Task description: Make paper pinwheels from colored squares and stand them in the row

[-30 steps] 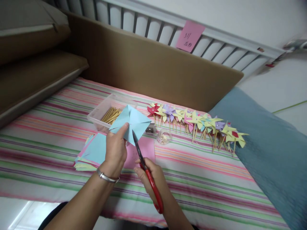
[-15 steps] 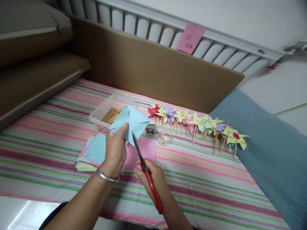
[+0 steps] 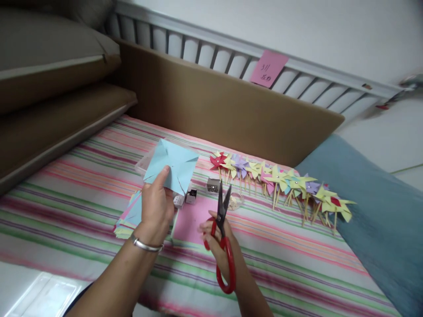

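A light blue paper square with slits cut in from its corners is pinched in my left hand, the thumb on top. My right hand has its fingers through the handles of red-handled scissors, whose dark blades stand apart and point away from me, off the paper. Under my hands lies a pink paper sheet. Left of my left hand is a stack of coloured paper squares, partly covered by the hand.
Paper pinwheels on sticks lie in a row at the right. Behind the blue paper is a clear plastic box. A small box of metal pieces and a round clear dish sit mid-cloth. Cushions are stacked at left.
The scissors have come away from the blue paper, moved right, and their blades have opened. My left hand still holds the paper, now slightly further left. The camera view has shifted a little.
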`<state>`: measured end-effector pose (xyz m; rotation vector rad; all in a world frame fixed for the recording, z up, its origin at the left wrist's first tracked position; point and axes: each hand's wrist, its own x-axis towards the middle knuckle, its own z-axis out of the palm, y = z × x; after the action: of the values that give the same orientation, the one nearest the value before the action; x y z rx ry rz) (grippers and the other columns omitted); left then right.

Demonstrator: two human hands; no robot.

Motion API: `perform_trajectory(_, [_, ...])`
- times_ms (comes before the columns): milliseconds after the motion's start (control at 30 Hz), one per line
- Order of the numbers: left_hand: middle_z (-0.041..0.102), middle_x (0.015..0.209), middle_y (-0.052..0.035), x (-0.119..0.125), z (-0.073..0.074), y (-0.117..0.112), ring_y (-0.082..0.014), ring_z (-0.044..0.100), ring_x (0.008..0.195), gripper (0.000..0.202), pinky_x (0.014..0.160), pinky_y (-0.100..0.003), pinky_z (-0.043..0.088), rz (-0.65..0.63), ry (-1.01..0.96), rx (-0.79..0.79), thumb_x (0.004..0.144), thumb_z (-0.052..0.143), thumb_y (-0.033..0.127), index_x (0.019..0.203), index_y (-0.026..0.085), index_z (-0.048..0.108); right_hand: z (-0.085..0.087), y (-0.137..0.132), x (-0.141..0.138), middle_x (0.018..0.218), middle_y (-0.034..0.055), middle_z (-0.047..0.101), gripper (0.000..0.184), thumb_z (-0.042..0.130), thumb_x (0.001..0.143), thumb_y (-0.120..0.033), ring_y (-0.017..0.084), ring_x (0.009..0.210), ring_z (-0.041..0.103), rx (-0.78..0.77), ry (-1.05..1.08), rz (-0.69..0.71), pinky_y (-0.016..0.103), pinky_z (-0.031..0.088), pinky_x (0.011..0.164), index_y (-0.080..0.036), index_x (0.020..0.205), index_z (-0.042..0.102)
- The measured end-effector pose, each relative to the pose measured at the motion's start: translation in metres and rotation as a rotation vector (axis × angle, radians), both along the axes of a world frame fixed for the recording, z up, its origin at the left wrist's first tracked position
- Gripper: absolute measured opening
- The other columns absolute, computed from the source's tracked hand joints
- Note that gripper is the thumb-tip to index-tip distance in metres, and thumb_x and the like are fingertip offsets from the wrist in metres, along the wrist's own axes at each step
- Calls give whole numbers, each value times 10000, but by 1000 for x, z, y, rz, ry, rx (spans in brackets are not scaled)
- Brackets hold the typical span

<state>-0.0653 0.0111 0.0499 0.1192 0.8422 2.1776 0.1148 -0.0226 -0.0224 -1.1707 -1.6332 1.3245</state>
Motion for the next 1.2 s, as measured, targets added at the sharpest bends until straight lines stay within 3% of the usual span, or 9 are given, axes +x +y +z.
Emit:
perform_trajectory(67, [730, 960, -76, 12, -1, -2, -212, 671, 890, 267, 765, -308, 533, -75, -3, -21, 645, 770, 255, 878, 147, 695, -1, 4, -1, 1080, 105, 621, 460, 601, 825, -333, 215, 980, 634, 20, 136, -53, 336, 518, 790, -232, 1235, 418])
perform_trajectory(200, [730, 926, -65, 45, -9, -8, -211, 664, 912, 228, 846, -332, 505, -238, 8, -37, 654, 769, 260, 839, 145, 699, 4, 8, -4, 1014, 97, 629, 566, 652, 771, -460, 231, 885, 654, -15, 416, -255, 397, 536, 749, -236, 1222, 393])
perform_trajectory(400, [731, 988, -68, 84, -25, -16, -230, 636, 1027, 265, 940, -366, 452, -437, 4, -33, 679, 753, 267, 916, 157, 708, 13, 10, 2, 963, 27, 610, 512, 660, 757, -292, 190, 942, 614, -14, 542, -296, 371, 491, 858, -257, 1208, 421])
perform_trajectory(533, [735, 973, -66, 95, -34, -20, -220, 649, 999, 249, 942, -354, 449, -486, 7, -50, 680, 749, 251, 910, 163, 713, 9, 16, 8, 854, -16, 560, 510, 662, 715, -237, 147, 798, 592, 1, 512, -376, 313, 489, 787, -247, 1182, 458])
perform_trajectory(733, [730, 939, -55, 78, -39, -14, -180, 658, 824, 251, 723, -285, 500, -637, 50, -155, 659, 766, 280, 875, 162, 717, 23, 26, 24, 700, -62, 419, 468, 641, 672, -232, 91, 582, 439, -4, 338, -404, 228, 423, 571, -227, 1126, 525])
perform_trajectory(867, [726, 806, -54, 53, -38, -4, -162, 628, 684, 224, 621, -259, 477, -744, 210, -177, 639, 777, 303, 801, 154, 734, 34, 29, 33, 696, -63, 390, 441, 608, 686, -186, 82, 585, 395, 24, 208, -360, 212, 385, 560, -216, 1121, 543])
perform_trajectory(1000, [674, 592, -59, 39, -38, 1, -133, 536, 474, 175, 471, -253, 390, -880, 362, -245, 584, 810, 290, 599, 149, 708, 34, 29, 36, 694, -64, 391, 460, 588, 712, -176, 87, 591, 407, 57, 74, -287, 215, 396, 566, -214, 1166, 528])
perform_trajectory(1100, [622, 491, -38, 38, -39, 1, -106, 462, 387, 185, 407, -240, 309, -905, 436, -332, 532, 833, 246, 530, 146, 677, 30, 28, 35, 723, -59, 430, 470, 577, 733, -167, 81, 586, 426, 96, 18, -225, 219, 413, 579, -212, 1196, 513])
perform_trajectory(1200, [625, 494, -23, 39, -42, 1, -102, 470, 396, 198, 417, -231, 315, -840, 456, -356, 501, 842, 241, 551, 139, 680, 25, 30, 34, 774, -44, 497, 452, 583, 741, -167, 87, 628, 481, 144, 2, -236, 231, 438, 631, -209, 1186, 519])
